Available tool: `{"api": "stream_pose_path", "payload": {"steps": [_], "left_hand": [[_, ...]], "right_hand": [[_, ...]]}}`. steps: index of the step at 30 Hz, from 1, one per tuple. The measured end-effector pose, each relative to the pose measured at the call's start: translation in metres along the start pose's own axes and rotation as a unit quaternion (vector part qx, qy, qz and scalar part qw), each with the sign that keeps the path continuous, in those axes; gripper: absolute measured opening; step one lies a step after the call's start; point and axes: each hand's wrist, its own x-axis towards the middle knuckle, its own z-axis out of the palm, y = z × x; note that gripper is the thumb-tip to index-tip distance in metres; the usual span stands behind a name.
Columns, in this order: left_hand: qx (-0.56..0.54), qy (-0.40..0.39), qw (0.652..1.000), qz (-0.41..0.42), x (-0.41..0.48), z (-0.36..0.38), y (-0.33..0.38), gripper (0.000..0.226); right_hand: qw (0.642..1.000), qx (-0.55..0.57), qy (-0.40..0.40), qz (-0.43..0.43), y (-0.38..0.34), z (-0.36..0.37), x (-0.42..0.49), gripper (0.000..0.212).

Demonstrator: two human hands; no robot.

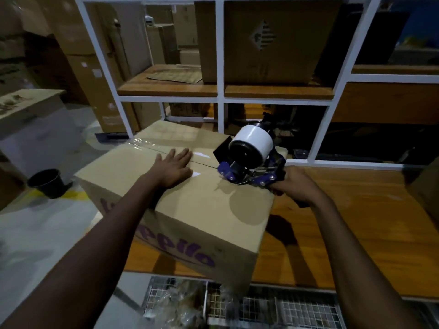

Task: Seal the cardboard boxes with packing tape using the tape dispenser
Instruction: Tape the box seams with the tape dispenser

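Cardboard box (190,205) sits on the wooden surface (356,222), its near corner hanging over the front edge. Purple lettering on the near side. The top flaps are down and meet at a seam (202,162) that runs left to right. Shiny clear film (142,144) shows at the seam's far-left end.

Left hand (174,168): flat on the box top, fingers (183,154) straight and spread, lying across the seam. It grips nothing.

Right hand (294,186): fingers curled tight round the handle of the tape dispenser (251,157). The dispenser's front end rests on the box top at the right end of the seam. White tape roll (256,138) looks fairly full.

Handling, as a judgement:
- Weight can't be read. The flaps are likely springy, so a flat palm close to the seam is the right hold.
- Board is stiff at the edges and softer mid-panel. Press evenly.
- The dispenser is rigid and is best held by the handle only, since the cutting edge at its front is probably sharp.
- The tape is thin and clingy and will wrinkle if pulled at a slant.

Around: a white-framed shelf (219,98) stands close behind, with a large box (268,43) on its wooden board. Black pot (46,182) on the floor at left. Wire basket (297,309) below the surface's front edge.

In the way: the left hand lies on the seam line. The shelf leaves little room behind.
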Motion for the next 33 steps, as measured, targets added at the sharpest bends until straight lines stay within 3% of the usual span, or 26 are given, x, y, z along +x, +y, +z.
{"api": "stream_pose_path", "payload": {"steps": [5, 9, 18, 29, 33], "left_hand": [[-0.012, 0.028, 0.999, 0.037, 0.000, 0.005, 0.001, 0.065], [-0.025, 0.015, 0.999, 0.030, -0.004, 0.003, 0.001, 0.080], [0.010, 0.003, 1.000, 0.005, -0.007, 0.000, 0.007, 0.067], [-0.081, 0.000, 0.975, -0.206, -0.001, -0.005, 0.044, 0.062], [-0.113, 0.002, 0.957, -0.268, 0.004, -0.007, 0.096, 0.071]], "right_hand": [[0.996, 0.066, -0.058, 0.008, -0.006, 0.001, -0.001, 0.011], [0.996, 0.053, -0.066, 0.000, -0.009, -0.005, 0.000, 0.016], [0.994, 0.075, -0.076, -0.019, 0.022, -0.026, -0.007, 0.010], [0.980, 0.187, -0.060, -0.026, 0.126, -0.025, -0.066, 0.006], [0.971, 0.216, -0.094, -0.048, 0.144, -0.010, -0.063, 0.018]]}}
